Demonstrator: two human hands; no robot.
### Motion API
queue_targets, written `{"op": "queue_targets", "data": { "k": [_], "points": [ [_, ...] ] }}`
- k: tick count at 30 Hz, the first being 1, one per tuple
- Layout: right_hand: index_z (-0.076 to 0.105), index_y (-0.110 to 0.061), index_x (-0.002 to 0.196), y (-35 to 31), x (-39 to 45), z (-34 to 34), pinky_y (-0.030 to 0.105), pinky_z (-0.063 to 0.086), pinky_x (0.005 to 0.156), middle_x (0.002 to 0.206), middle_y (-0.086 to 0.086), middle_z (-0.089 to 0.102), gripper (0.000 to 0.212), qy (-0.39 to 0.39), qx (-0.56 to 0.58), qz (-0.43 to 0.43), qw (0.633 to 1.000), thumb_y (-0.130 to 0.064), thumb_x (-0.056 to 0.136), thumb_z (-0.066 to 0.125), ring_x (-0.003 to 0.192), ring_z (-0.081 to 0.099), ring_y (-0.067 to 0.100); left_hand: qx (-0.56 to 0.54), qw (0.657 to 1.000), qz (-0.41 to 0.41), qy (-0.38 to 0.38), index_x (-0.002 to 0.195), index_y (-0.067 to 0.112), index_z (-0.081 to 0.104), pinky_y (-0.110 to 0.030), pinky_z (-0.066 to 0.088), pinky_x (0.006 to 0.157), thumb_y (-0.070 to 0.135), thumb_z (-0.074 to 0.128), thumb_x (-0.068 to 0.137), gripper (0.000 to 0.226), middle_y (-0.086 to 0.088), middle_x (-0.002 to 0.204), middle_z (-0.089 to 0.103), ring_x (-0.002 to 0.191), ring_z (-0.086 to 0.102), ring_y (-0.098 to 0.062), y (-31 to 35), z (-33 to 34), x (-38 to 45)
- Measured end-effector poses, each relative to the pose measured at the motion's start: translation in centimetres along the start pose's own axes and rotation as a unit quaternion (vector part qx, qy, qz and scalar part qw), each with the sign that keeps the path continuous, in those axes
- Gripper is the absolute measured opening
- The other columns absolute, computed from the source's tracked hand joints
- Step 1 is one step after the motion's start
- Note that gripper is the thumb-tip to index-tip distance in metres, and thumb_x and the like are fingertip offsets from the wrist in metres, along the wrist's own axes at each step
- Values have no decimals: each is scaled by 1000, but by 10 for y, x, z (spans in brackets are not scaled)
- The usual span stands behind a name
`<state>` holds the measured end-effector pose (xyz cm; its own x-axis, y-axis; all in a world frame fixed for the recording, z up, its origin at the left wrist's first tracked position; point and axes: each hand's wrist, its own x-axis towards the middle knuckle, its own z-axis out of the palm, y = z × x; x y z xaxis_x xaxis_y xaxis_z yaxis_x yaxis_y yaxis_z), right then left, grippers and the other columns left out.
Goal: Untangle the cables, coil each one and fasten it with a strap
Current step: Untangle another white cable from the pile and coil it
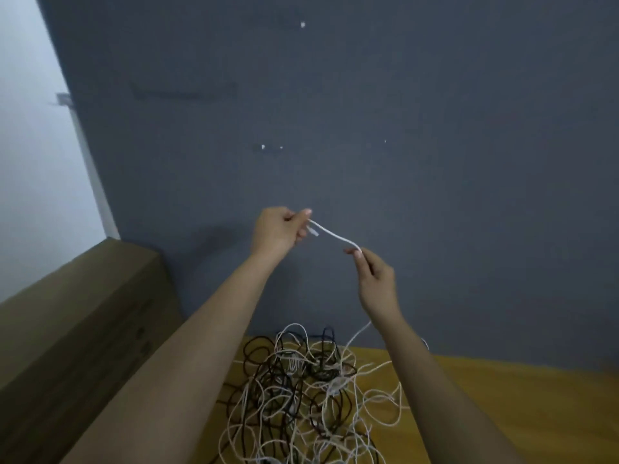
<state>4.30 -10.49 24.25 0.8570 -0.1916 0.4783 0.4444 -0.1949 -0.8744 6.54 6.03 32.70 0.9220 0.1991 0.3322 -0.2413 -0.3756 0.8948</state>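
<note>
A white cable (335, 236) stretches between both raised hands in front of the wall. My left hand (278, 231) pinches it near its end, where a small plug hangs down. My right hand (376, 283) pinches the same cable lower to the right, and the cable runs on below that hand toward the pile. A tangled heap of white and black cables (301, 396) lies on the yellow wooden table (502, 396) under my arms. No strap is visible.
A dark grey wall (368, 128) stands right behind the table. A long brown cardboard box (77, 323) lies along the left side. A white wall (30, 162) shows at the far left.
</note>
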Motion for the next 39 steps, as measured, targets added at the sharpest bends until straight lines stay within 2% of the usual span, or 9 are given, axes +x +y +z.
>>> {"op": "queue_targets", "data": {
  "k": [5,9,12,15,20,25,31,36,39],
  "points": [
    [71,-8,103,-37,39,4,13,34,55,59,-14,49,23,-34,-42,-43,998,-15,99,50,52,44,-2,123,974,168,83,106,9,62,-28,42,88,17,45,101,20,-7,96,60,92,55,-21,4,-14,-8],
    [70,-8,101,-54,59,7,10,32,52,47,-17,46,22,-47,-24,-40,998,-17,99,51,48,43,-4,-87,994,52,-35,79,15,53,-22,47,68,33,33,105,37,10,56,54,55,56,-8,11,-23,-10],
    [67,-10,87,-50,55,6,15,34,48,53,-5,44,17,-40,11,-19,999,-22,95,58,46,38,1,-240,969,-22,-62,68,18,39,-22,41,49,41,40,101,40,11,48,28,42,30,-6,10,-32,-15],
    [64,-15,81,-25,31,8,18,35,43,52,-1,46,15,-51,10,36,998,-21,94,60,43,39,5,-387,913,-60,-113,74,15,48,-15,24,41,35,43,101,34,10,50,27,42,25,-4,5,-43,-20],
    [63,-1,114,24,-37,27,17,39,53,64,-2,49,25,-200,-60,76,975,-12,100,45,53,44,2,-471,864,-86,-159,104,5,61,-14,32,45,15,35,103,27,8,61,48,48,38,-4,-17,-43,-29],
    [56,-15,129,41,-90,42,19,33,66,96,6,67,31,-301,-262,-89,913,-22,102,42,80,58,12,-425,885,-110,-154,107,9,53,-16,49,58,14,33,105,20,1,95,74,82,70,-10,-51,-25,-46],
    [61,-8,119,35,-118,39,31,48,66,93,7,69,27,-307,-355,-287,835,-13,93,55,81,63,24,-209,955,-70,-200,124,13,32,-27,51,87,23,32,104,22,0,127,54,105,61,-14,-111,-10,-64],
    [68,-24,109,27,-110,18,27,41,58,82,-2,72,19,-307,-354,-100,878,-28,94,55,54,53,0,47,951,17,-306,138,16,28,-18,53,82,26,32,104,36,6,130,57,90,65,2,-155,-17,-78],
    [70,-26,95,28,-103,0,29,39,53,73,-5,67,20,-301,-418,-10,857,-41,93,57,53,49,1,104,930,37,-350,137,25,28,-19,56,70,30,31,104,34,7,128,59,80,68,0,-164,-20,-85]
  ]
}}
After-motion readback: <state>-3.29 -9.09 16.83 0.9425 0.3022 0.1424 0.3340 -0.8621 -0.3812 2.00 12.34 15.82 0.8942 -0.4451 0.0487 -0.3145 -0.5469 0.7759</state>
